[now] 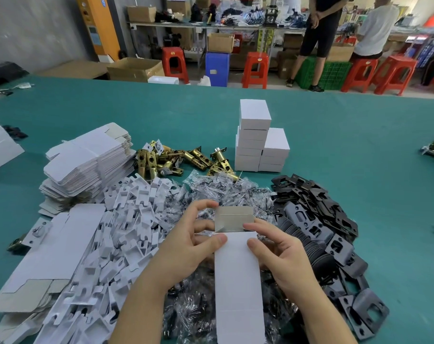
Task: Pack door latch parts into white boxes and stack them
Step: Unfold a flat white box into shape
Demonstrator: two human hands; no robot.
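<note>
I hold an assembled white box [238, 281] upright in front of me, its grey top flap [234, 216] standing open. My left hand [188, 247] grips the box's left side, thumb on its front and fingers curled by the flap. My right hand [283, 254] grips the right side, thumb and forefinger at the top edge. Brass door latches [176, 158] lie in a heap further back. Closed white boxes [258, 142] are stacked behind them in two columns.
Flat box blanks [86, 167] are piled at the left, white cardboard inserts [126, 232] in front of them, bagged screws [225, 192] in the middle, black strike plates [320, 219] at the right. The green table [360, 145] stretches back to red stools and two standing people.
</note>
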